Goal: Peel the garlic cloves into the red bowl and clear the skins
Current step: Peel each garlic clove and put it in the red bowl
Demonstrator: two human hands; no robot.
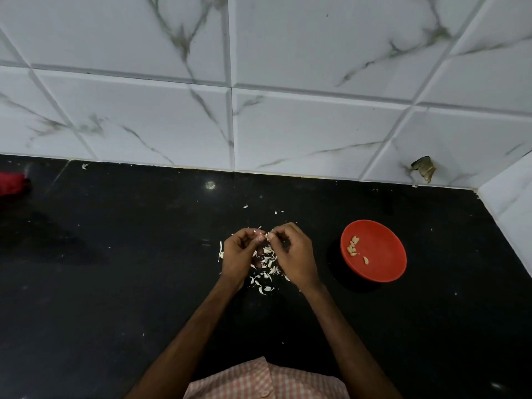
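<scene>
- The red bowl [387,256] sits on the black counter [115,283], to the right of both hands and apart from them.
- In the bowl lies a small cluster of peeled garlic cloves [353,245], pale yellow, against its left inner wall. One more peeled clove lies on its own just nearer, toward the bowl's middle. The rest of the bowl's inside is bare red.
- The left hand [237,254] and right hand [293,253] are held close together above the counter at mid-scene, fingers curled in, with their fingertips meeting at the far end.
- Between those fingertips both hands pinch a small garlic clove [263,234]. Only a whitish bit of it shows, and I cannot tell how much skin is on it.
- A loose heap of garlic skins [266,270], thin white flakes, lies on the counter under and between the hands. It spreads toward the near side, with one longer strip just left of the left hand.
- A few stray flakes lie farther off, beyond the hands.
- Behind the counter rises a tiled wall [288,125], white with grey veining, which turns a corner at the far right. A chipped hole [423,169] breaks one tile low on the right.
- A red object [11,184] shows blurred at the far left edge of the counter.
- A pink checked shirt [259,381] shows at the near edge.
</scene>
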